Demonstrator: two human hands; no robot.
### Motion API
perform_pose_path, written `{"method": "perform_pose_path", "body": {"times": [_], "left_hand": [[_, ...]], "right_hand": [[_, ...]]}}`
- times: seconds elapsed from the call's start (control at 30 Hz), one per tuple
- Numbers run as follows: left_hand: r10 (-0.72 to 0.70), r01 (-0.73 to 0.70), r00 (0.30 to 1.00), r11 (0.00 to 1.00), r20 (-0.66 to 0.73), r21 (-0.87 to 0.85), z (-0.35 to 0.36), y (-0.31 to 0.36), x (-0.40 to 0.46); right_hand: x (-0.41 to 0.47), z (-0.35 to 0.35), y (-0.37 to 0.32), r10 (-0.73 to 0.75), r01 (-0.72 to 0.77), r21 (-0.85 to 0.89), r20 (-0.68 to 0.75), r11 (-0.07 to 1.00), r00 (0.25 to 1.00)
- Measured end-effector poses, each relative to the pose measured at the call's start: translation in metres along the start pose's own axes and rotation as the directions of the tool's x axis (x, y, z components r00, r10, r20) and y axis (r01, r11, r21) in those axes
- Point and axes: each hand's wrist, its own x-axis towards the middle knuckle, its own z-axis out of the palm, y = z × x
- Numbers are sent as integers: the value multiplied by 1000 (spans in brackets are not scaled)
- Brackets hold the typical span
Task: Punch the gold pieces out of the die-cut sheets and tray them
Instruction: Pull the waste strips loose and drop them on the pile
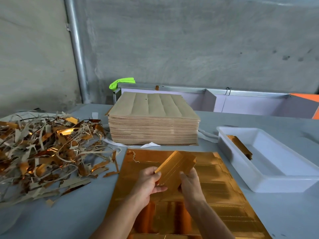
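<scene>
A gold die-cut sheet (222,192) lies flat on the grey table in front of me. Above it I hold a punched-out gold piece (176,167), tilted up to the right. My left hand (148,183) grips its lower left edge with thumb and fingers. My right hand (189,185) grips its lower right side. A white tray (276,178) stands to the right with a small stack of gold pieces (240,146) leaning along its far left wall. A thick stack of brown-backed sheets (153,121) sits behind the gold sheet.
A big heap of gold and brown waste strips (46,152) covers the table's left side. A metal-framed bench (207,99) with a green cloth (121,82) runs along the grey wall behind. A pipe (77,49) rises at the back left.
</scene>
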Motion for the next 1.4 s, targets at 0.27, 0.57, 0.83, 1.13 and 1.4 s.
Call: {"method": "perform_pose_path", "body": {"times": [0.27, 0.57, 0.83, 1.13, 1.4], "left_hand": [[21, -27, 998, 994, 51, 110, 31, 15, -2], [74, -69, 996, 992, -46, 108, 108, 31, 8], [114, -119, 992, 986, 55, 112, 176, 52, 38], [290, -320, 947, 825, 137, 466, 258, 41, 93], [552, -563, 753, 258, 359, 785, 288, 19, 123]], "right_hand": [[7, -31, -17, -4, 11, 53, -136, 999, 991], [23, -76, -52, -116, 92, -180, -126, 979, 985], [65, -138, -84, -161, 101, -230, -259, 968, 952], [122, -211, -101, -85, -2, -174, -490, 985, 867], [170, -246, -88, -73, -125, -284, -596, 951, 800]]}}
